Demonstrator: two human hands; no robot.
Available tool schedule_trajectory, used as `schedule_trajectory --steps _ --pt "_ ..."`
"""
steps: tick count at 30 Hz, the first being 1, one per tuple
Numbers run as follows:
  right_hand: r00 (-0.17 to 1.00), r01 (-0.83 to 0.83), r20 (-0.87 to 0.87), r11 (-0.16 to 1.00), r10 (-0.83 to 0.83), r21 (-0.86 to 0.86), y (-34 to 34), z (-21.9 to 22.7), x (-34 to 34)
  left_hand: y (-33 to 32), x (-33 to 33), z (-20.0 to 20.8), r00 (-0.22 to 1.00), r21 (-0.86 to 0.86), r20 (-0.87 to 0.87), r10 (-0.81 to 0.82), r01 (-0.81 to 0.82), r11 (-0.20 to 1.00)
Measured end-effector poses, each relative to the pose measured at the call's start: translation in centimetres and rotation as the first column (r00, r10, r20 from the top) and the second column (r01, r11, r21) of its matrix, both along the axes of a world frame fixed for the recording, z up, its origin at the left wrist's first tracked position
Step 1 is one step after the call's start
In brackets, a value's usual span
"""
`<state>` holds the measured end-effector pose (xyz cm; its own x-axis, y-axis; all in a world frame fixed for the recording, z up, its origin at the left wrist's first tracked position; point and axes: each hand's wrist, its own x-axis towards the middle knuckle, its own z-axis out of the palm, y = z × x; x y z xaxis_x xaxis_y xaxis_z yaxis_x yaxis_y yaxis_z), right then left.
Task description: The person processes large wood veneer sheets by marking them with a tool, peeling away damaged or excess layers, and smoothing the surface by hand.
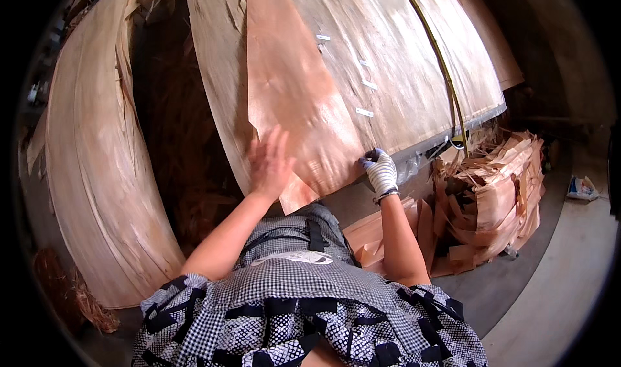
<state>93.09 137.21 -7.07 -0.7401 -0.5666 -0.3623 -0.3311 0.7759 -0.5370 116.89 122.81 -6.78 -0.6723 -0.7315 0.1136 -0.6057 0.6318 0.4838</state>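
Your patterned shirt (272, 331); your left hand (270, 163) (blurred), fingers spread over reddish sheet (291, 82); gloved right hand (381, 172), fingers pinching its corner, seemingly for steadiness.

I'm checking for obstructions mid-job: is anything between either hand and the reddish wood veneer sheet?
Nothing visible is in the way. The bare left hand is directly over the reddish wood veneer sheet, though blur hides whether it touches. The right hand is at the sheet's lower right corner, with only its striped glove between.
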Motion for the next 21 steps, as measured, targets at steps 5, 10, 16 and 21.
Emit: schedule_trajectory --steps 5,10,16,21 --pt "0.992 -0.054 0.114 0.999 0.054 0.0 -0.9 0.3 0.4 -1.8 -2.4 -2.0 0.946 0.068 0.307 -0.103 0.086 0.994" --pt "0.993 0.008 0.114 0.994 0.005 -0.109 -3.7 0.5 0.3 -4.9 -4.1 -1.7 0.962 -0.007 0.26 -0.089 0.094 0.996" --pt "0.999 0.0 0.039 1.0 -0.002 0.026 -4.2 1.1 -1.1 -6.8 -7.2 -1.1 0.93 -0.04 0.282 -0.237 0.258 0.965" --pt "0.998 -0.031 0.052 0.997 0.027 0.069 -2.9 1.3 -1.3 -6.5 -7.8 -1.4 0.911 -0.043 0.301 -0.28 0.306 0.951"
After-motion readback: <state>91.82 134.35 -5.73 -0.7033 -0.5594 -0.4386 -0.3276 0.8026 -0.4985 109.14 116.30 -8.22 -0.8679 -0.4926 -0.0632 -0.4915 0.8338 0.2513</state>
